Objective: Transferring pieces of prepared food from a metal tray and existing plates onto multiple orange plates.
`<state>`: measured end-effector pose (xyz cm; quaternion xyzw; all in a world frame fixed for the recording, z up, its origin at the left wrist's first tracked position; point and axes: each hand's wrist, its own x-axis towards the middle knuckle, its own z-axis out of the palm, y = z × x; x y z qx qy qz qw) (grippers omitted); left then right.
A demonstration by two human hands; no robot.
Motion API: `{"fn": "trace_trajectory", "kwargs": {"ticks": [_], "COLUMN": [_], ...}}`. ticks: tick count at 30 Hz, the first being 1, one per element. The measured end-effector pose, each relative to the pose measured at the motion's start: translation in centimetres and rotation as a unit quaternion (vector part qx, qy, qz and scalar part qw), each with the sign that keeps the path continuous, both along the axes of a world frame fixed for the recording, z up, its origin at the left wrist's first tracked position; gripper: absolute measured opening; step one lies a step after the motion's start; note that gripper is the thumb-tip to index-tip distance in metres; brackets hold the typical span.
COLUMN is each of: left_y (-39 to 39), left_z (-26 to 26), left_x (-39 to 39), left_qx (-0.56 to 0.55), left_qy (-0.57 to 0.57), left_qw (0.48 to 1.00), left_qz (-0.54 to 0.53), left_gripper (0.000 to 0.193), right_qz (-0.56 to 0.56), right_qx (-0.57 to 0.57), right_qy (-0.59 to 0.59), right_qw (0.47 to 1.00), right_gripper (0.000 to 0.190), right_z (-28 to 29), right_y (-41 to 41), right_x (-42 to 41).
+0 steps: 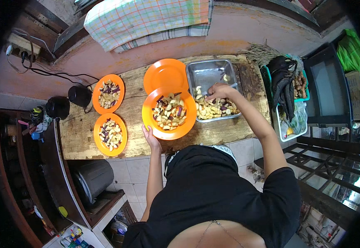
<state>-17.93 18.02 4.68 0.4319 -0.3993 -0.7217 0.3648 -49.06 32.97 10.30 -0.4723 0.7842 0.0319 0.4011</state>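
My left hand (151,139) grips the lower left rim of an orange plate (149,124), which is tilted and partly over another orange plate (166,73) behind it. Chopped pale pieces and purple strips (169,113) are heaped on the held plate. To its right is a rectangular metal tray (203,73), with more pale chopped pieces (214,111) gathered at its near end. Over the tray, my right hand (220,92) is closed around what looks like a metal spoon (234,85); its handle end sticks out past the hand, and the fingers hide most of it.
Two filled orange plates (95,102) (96,136) stand at the left of the worn wooden table (136,124). Behind them is a black appliance (80,96) with cords. Baskets (291,136) with dark bananas (281,80) line the right end. Checked cloths (149,21) hang above.
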Motion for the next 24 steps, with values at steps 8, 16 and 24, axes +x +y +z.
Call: {"fn": "trace_trajectory", "kwargs": {"ticks": [8,16,24], "left_y": [0.4,1.3,2.0], "left_z": [0.3,0.6,0.7], "left_x": [-0.9,-3.1,-4.7], "left_qx": [-0.011,-0.043,-0.054], "left_qy": [0.005,0.039,0.074], "left_qw": [0.999,0.992,0.984], "left_qz": [-0.038,-0.108,-0.15], "left_gripper": [0.035,0.024,0.024], "right_qz": [-0.065,-0.011,0.059], "right_qx": [-0.048,-0.1,-0.162], "right_qy": [-0.081,0.001,0.109], "right_qw": [0.993,0.995,0.979], "right_gripper": [0.053,0.051,0.019], "right_z": [2.8,9.3,11.2], "right_y": [1.0,-1.2,-3.0], "right_x": [-1.7,0.1,5.6]}}
